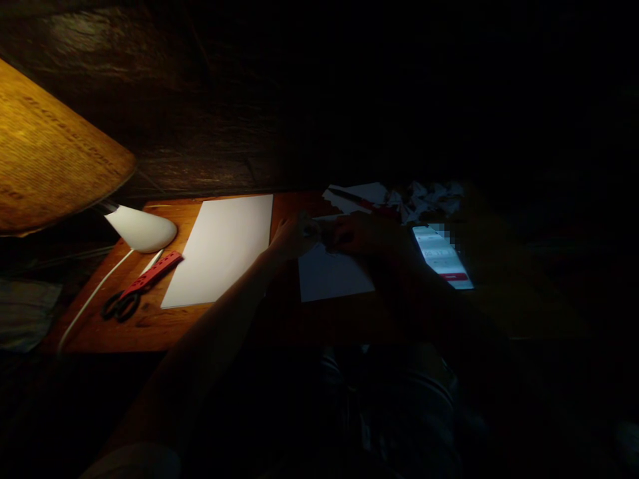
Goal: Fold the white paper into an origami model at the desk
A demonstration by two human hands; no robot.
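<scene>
Looks like a dim home desk: wood table [124, 329] w/ shaded lamp [54, 150], scissors [122, 303], phone [442, 256], paper sheets [217, 249].

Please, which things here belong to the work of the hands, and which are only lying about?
At the hands: left hand, right hand, white paper sheet beneath them.

Lying about: large white sheet, black-handled scissors, red ruler, white desk lamp, lit smartphone.
</scene>
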